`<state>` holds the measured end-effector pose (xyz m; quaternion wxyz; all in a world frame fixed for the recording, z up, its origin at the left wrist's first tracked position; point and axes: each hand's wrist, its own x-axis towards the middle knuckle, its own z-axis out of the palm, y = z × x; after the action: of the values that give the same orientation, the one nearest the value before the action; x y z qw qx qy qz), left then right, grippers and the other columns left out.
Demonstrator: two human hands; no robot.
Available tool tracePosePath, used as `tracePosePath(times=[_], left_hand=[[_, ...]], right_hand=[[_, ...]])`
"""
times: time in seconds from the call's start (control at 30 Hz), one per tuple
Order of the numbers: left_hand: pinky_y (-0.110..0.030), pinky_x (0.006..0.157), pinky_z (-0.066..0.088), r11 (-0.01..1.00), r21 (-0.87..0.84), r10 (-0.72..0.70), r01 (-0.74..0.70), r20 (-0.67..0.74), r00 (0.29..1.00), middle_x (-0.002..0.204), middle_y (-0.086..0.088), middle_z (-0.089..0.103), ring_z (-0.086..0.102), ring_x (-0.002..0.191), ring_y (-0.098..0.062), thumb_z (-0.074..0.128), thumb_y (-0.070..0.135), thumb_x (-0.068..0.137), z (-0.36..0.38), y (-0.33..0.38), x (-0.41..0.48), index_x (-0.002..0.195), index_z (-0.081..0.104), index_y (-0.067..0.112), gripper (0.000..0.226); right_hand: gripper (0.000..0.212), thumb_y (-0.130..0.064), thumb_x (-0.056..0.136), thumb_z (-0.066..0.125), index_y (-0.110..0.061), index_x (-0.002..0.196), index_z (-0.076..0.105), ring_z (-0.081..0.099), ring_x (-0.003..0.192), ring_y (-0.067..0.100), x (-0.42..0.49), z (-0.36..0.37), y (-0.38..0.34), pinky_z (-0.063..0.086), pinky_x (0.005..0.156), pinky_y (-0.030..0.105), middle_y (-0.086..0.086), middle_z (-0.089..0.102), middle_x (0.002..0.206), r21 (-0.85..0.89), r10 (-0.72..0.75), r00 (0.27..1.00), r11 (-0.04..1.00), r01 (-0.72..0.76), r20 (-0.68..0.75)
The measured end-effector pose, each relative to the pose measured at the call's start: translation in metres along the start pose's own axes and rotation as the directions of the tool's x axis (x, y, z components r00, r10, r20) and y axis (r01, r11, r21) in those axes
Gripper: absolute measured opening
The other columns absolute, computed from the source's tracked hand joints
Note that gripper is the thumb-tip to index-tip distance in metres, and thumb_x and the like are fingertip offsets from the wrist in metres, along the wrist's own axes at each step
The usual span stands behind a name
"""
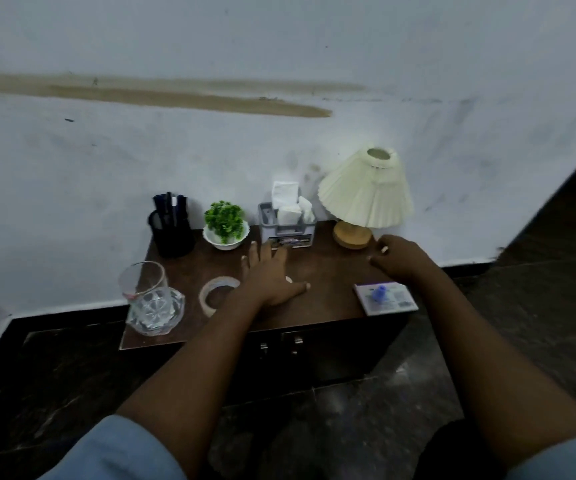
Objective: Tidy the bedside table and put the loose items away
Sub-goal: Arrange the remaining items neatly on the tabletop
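Note:
The brown bedside table (328, 271) stands against the wall. My left hand (268, 271) lies flat over its middle, fingers straight and reaching toward the grey organiser box (288, 230) with white tissues. A small white thing (289, 279) shows beside this hand. A roll of clear tape (218, 292) sits just left of the wrist. My right hand (399, 256) hovers with loosely curled fingers beside the lamp's wooden base (352, 235), holding nothing I can see. A small white booklet with a blue object on it (385, 297) lies at the front right corner.
A clear glass (144, 284) stands next to a cut-glass dish (156, 311) at the front left. At the back are a black pen holder (172, 230), a small green plant in a white bowl (226, 225) and a cream pleated lamp (368, 190). Two cabinet door handles (279, 344) sit below.

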<state>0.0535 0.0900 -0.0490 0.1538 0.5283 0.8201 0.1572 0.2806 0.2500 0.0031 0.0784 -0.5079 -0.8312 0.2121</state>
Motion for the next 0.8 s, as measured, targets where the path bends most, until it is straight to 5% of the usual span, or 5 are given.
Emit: tracePosePath(times=[0.3, 0.4, 0.5, 0.63, 0.8], left_hand=[[-0.054, 0.125, 0.013, 0.911, 0.111, 0.374, -0.396, 0.180, 0.910, 0.169, -0.011, 0.017, 0.010, 0.156, -0.036, 0.063, 0.058, 0.090, 0.063, 0.089, -0.001, 0.160, 0.027, 0.024, 0.086], [-0.045, 0.125, 0.021, 0.899, 0.097, 0.383, -0.428, 0.302, 0.873, 0.170, -0.015, 0.010, 0.015, 0.155, -0.035, 0.062, 0.055, 0.093, 0.072, 0.097, -0.003, 0.163, 0.019, 0.019, 0.090], [-0.041, 0.120, 0.031, 0.900, 0.064, 0.381, -0.432, 0.368, 0.848, 0.167, -0.017, 0.021, 0.030, 0.149, -0.033, 0.061, 0.051, 0.096, 0.073, 0.104, -0.002, 0.161, 0.026, 0.018, 0.081], [-0.053, 0.119, 0.027, 0.876, 0.143, 0.389, -0.461, 0.355, 0.850, 0.165, -0.010, 0.030, 0.037, 0.146, -0.031, 0.056, 0.049, 0.098, 0.071, 0.103, -0.005, 0.157, 0.036, 0.024, 0.068], [-0.045, 0.112, 0.039, 0.910, 0.173, 0.316, -0.377, 0.301, 0.900, 0.157, -0.012, 0.040, 0.048, 0.136, -0.031, 0.056, 0.046, 0.097, 0.066, 0.083, -0.007, 0.148, 0.047, 0.018, 0.059]], right_hand=[[0.027, -0.019, 0.082, 0.078, -0.003, 0.102, 0.071, 0.067, 0.094, 0.031, -0.031, -0.001, 0.102, 0.048, 0.074, 0.030, 0.019, 0.073, 0.107, 0.076, 0.319, 0.947, 0.944, -0.320, 0.017], [0.020, -0.018, 0.085, 0.076, -0.002, 0.096, 0.071, 0.065, 0.083, 0.028, -0.017, 0.008, 0.092, 0.047, 0.068, 0.030, 0.022, 0.073, 0.104, 0.087, 0.297, 0.954, 0.950, -0.300, 0.046], [0.030, -0.015, 0.090, 0.069, 0.005, 0.112, 0.069, 0.066, 0.092, 0.032, -0.007, 0.023, 0.079, 0.050, 0.072, 0.033, 0.023, 0.071, 0.112, -0.001, 0.298, 0.946, 0.954, -0.301, 0.124], [0.036, -0.016, 0.092, 0.065, 0.004, 0.122, 0.061, 0.066, 0.102, 0.034, -0.002, 0.035, 0.066, 0.053, 0.077, 0.037, 0.022, 0.065, 0.121, -0.086, 0.336, 0.927, 0.941, -0.326, 0.165], [0.038, -0.017, 0.090, 0.069, 0.001, 0.123, 0.061, 0.064, 0.111, 0.030, 0.010, 0.042, 0.042, 0.048, 0.079, 0.030, 0.019, 0.064, 0.125, -0.117, 0.294, 0.938, 0.954, -0.276, 0.185]])
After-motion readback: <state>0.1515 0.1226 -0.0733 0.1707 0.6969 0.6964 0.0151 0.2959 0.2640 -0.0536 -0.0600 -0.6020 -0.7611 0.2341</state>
